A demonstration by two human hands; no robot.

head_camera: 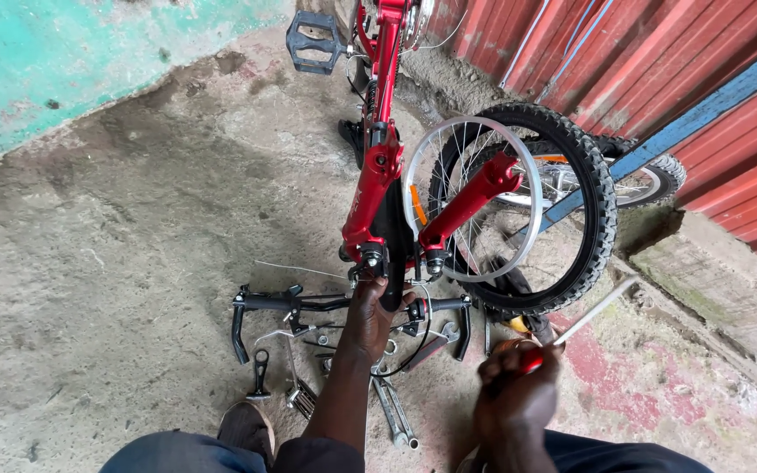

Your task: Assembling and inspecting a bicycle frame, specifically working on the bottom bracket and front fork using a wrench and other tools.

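Stem work under way: upside-down red metal bicycle (378,166) mid concrete floor (116,263). Left hand (371,308) fingers clamped at stem by black handlebar (308,303). Right hand (519,385) fingers closed on red-handled screwdriver (571,328). Next, judged: steady stem, bring tip to fastener.

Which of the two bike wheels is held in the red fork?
The nearer knobbly-tyred wheel with the silver rim, clamped between the red fork legs; the other wheel lies behind it against the red metal wall.
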